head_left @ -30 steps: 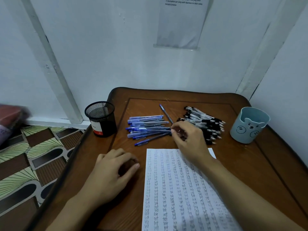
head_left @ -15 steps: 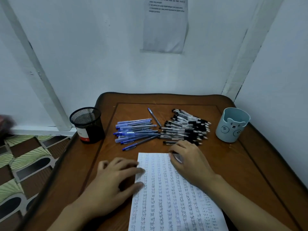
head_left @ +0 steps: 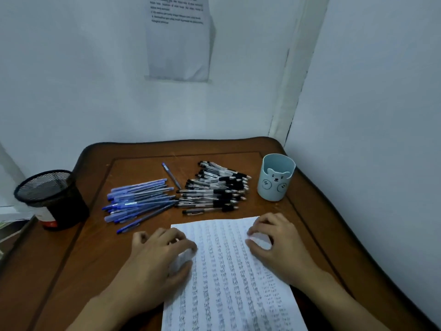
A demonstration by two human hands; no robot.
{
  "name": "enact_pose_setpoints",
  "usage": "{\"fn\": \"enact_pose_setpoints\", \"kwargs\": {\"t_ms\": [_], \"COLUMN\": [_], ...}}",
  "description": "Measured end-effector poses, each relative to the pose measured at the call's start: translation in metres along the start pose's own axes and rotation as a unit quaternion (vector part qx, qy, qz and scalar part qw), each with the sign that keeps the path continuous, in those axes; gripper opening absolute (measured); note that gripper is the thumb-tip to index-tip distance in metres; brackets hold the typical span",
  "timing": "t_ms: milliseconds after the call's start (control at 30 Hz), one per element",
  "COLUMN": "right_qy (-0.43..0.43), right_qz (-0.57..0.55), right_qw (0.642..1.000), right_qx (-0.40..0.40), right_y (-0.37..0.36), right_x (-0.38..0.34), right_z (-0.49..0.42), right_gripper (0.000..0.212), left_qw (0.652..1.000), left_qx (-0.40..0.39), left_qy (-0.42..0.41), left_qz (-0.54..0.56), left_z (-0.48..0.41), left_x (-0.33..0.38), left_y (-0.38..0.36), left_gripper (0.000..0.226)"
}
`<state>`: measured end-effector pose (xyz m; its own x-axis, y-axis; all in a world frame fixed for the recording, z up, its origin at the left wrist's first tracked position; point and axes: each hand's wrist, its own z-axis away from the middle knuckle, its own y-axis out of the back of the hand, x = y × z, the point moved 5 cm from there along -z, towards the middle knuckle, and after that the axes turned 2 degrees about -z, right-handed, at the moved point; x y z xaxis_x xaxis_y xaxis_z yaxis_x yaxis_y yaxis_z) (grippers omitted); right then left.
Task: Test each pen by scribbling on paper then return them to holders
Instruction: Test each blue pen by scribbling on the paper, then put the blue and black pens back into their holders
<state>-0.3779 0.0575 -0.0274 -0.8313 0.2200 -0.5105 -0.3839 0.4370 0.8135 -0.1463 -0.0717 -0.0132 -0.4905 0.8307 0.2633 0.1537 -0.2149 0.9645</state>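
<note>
A sheet of paper [head_left: 226, 271] covered in rows of scribbles lies on the wooden table [head_left: 307, 218] in front of me. My left hand [head_left: 162, 256] rests on its left edge with bent fingers and holds no pen. My right hand [head_left: 274, 244] presses on the sheet's upper right corner, also without a pen. Beyond the paper lie a heap of blue pens [head_left: 140, 199] and a heap of black pens [head_left: 214, 189], with one blue pen [head_left: 171, 175] apart between them. A black mesh holder [head_left: 51, 199] stands at the left, a pale blue bear cup [head_left: 275, 180] at the right.
White walls close in behind and to the right of the table. A printed notice [head_left: 179, 39] hangs on the back wall. The table's left edge drops off beside the mesh holder.
My right hand drew back from the black pen heap to the paper's upper right corner. My left hand slid from the bare table onto the paper's left edge.
</note>
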Motion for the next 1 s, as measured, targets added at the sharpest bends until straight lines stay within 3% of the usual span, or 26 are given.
{"fn": "enact_pose_setpoints", "kwargs": {"t_ms": [100,267,400,467,633,767,1000], "right_qy": [0.014,-0.023,-0.051,-0.065,-0.125,-0.103,-0.068], "right_qz": [0.041,0.024,-0.01,-0.042,-0.12,-0.074,0.021], "right_qw": [0.999,0.999,0.998,0.995,0.977,0.988,0.997], "right_qx": [-0.005,-0.014,0.021,0.062,0.122,0.087,0.016], "right_y": [0.009,0.027,0.032,0.032,0.034,0.025,0.024], "right_x": [0.011,0.027,0.032,0.034,0.038,0.041,0.031], "right_z": [0.007,0.009,0.01,0.008,-0.001,0.002,0.006], "right_gripper": [0.021,0.014,0.014,0.003,0.01,0.009,0.037], "left_qw": [0.999,0.957,0.917,0.913,0.909,0.913,0.917], "left_qx": [0.027,0.139,0.179,0.175,0.157,0.123,0.134], "left_qy": [-0.033,-0.044,-0.015,-0.023,-0.031,-0.05,-0.047], "left_qz": [0.024,0.25,0.355,0.369,0.384,0.386,0.372], "left_z": [-0.029,-0.092,-0.141,-0.164,-0.207,-0.227,-0.231], "left_x": [0.021,0.065,0.096,0.106,0.115,0.116,0.11], "left_y": [0.002,0.011,0.007,0.002,-0.003,-0.01,-0.004], "left_gripper": [0.027,0.012,0.039,0.056,0.081,0.089,0.085]}}
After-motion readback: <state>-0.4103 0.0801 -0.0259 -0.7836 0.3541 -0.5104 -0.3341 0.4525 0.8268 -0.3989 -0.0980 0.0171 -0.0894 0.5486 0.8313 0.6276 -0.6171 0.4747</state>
